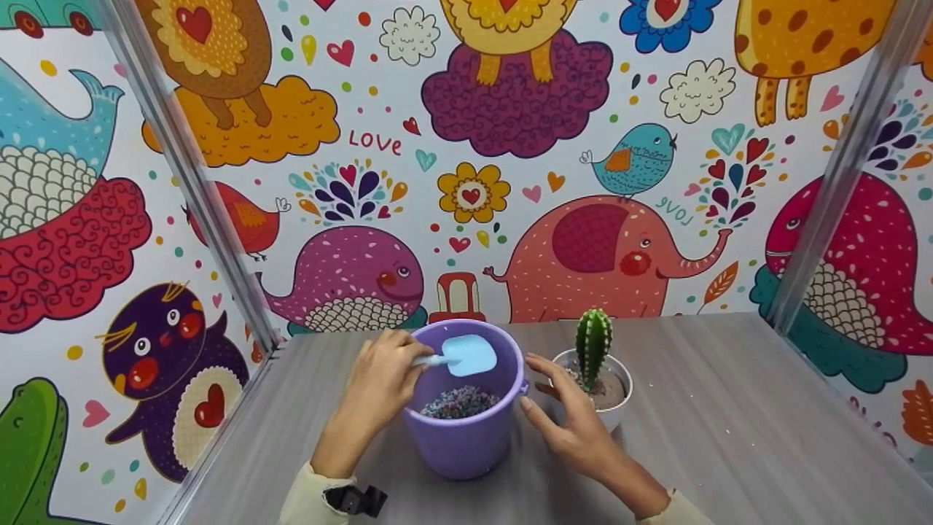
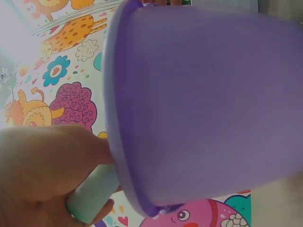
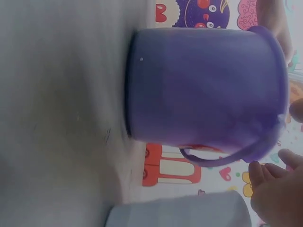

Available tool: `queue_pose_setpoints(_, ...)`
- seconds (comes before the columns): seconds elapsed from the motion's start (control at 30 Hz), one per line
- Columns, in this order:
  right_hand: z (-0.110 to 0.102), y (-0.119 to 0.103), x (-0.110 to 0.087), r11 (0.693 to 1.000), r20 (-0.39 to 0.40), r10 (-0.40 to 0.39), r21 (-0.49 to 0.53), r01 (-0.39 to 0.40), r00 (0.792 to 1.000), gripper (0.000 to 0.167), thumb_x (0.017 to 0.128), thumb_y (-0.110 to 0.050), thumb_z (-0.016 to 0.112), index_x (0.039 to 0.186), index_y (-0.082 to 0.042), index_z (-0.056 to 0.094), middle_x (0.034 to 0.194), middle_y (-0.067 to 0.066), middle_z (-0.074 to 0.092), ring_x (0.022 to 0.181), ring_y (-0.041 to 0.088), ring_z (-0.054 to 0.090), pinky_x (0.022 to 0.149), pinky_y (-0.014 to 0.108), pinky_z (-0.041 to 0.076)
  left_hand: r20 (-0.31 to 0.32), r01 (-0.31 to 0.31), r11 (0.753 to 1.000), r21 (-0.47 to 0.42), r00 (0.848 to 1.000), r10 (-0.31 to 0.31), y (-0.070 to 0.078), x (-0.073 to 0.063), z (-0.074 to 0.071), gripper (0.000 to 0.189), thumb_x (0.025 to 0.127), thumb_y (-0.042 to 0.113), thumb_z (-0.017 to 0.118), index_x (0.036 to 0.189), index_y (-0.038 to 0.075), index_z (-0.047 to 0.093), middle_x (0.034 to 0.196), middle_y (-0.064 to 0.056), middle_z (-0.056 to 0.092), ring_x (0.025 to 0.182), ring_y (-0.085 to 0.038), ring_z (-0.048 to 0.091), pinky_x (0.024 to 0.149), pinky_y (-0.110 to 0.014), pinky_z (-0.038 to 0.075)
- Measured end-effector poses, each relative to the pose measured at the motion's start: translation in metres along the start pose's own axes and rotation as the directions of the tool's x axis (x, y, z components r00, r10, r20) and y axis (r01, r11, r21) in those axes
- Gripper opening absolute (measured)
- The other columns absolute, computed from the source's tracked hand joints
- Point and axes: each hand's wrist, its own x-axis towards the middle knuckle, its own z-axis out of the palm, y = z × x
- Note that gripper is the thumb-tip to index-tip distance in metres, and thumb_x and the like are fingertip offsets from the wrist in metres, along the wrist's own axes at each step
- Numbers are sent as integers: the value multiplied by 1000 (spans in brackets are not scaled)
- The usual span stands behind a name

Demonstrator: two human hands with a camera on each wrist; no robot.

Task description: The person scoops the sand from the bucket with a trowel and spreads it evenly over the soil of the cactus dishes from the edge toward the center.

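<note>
My left hand (image 1: 386, 375) grips the handle of a small light blue shovel (image 1: 470, 356), its blade over the mouth of a purple bucket (image 1: 464, 452). Multicoloured gravel (image 1: 461, 402) lies inside the bucket. In the left wrist view the shovel's pale handle (image 2: 93, 194) shows in the hand, while the bucket wall hides the blade. My right hand (image 1: 572, 423) is beside the bucket's right rim, fingers spread and holding nothing. Just behind that hand stands a white pot (image 1: 614, 415) with a green cactus (image 1: 594, 346) upright in brownish soil.
The bucket and pot stand on a grey wood-grain table (image 1: 714, 437). A bucket handle (image 3: 213, 161) hangs down the far side. Behind the table rises a wall (image 1: 466, 255) with cartoon animals, and metal posts (image 1: 197, 182) stand at its corners. Small white specks lie at the right.
</note>
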Motion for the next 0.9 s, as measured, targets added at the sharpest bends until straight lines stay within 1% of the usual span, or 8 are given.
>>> queue_pose_setpoints(0.17, 10, 3, 6, 998, -12, -68, 18, 68, 998, 60, 105, -22, 72, 159, -5, 50, 156, 10, 60, 145, 27, 59, 115, 51, 52, 21, 7, 1000, 22, 1000, -7, -2, -1, 4, 13, 90, 13, 88, 102, 13, 86, 101, -3, 78, 98, -21, 64, 80, -37, 48)
queue_pose_setpoints(0.23, 12, 2, 7, 999, -24, -41, 13, 41, 999, 61, 105, -23, 73, 159, -6, 50, 154, 9, 61, 142, 27, 61, 116, 53, 51, 37, 13, 999, 34, 999, -14, -4, -1, 4, 13, 89, 13, 88, 102, 13, 86, 100, -3, 78, 98, -22, 64, 80, -37, 47)
queue_pose_setpoints(0.4, 16, -4, 11, 996, -29, 85, 24, -84, 996, 66, 103, -30, 74, 161, -13, 48, 155, 5, 61, 143, 24, 60, 121, 56, 46, 108, 31, 998, 45, 994, -36, -8, 2, 5, 13, 88, 11, 89, 101, 12, 86, 100, -4, 78, 98, -25, 65, 82, -40, 49)
queue_pose_setpoints(0.57, 22, -6, 17, 995, -36, 95, 38, -94, 995, 68, 105, -31, 73, 162, -9, 45, 158, 12, 58, 145, 31, 59, 121, 54, 45, 188, 35, 999, 42, 981, -42, -7, 7, 4, 13, 85, 4, 89, 97, 9, 86, 99, -6, 78, 101, -29, 66, 89, -47, 52)
queue_pose_setpoints(0.63, 23, -6, 18, 993, -46, 105, 54, -102, 993, 68, 104, -29, 73, 162, -7, 45, 158, 15, 58, 144, 33, 60, 121, 53, 45, 204, 31, 997, 74, 978, -45, -5, 8, 4, 14, 82, 2, 90, 93, 9, 85, 99, -7, 78, 101, -30, 67, 89, -47, 53)
queue_pose_setpoints(0.77, 25, -5, 18, 983, -58, 152, 117, -144, 987, 70, 103, -27, 75, 163, -6, 44, 160, 16, 57, 146, 36, 58, 123, 54, 43, 214, 3, 978, 210, 976, -49, 1, 13, 7, 14, 78, 0, 91, 85, 9, 82, 93, -9, 78, 94, -30, 68, 84, -46, 53)
queue_pose_setpoints(0.83, 26, -6, 18, 977, -53, 167, 140, -158, 985, 71, 103, -26, 75, 164, -6, 44, 162, 16, 55, 147, 36, 57, 124, 54, 42, 220, -7, 963, 270, 974, -55, 5, 16, 10, 14, 79, -1, 90, 86, 8, 81, 92, -10, 79, 93, -30, 68, 84, -46, 54)
queue_pose_setpoints(0.9, 26, -6, 18, 975, -45, 175, 149, -166, 984, 72, 103, -26, 75, 164, -5, 42, 163, 16, 54, 149, 36, 56, 124, 55, 41, 238, -5, 952, 307, 968, -72, 9, 19, 12, 11, 83, -2, 87, 88, 6, 81, 92, -12, 79, 93, -31, 69, 86, -47, 55)
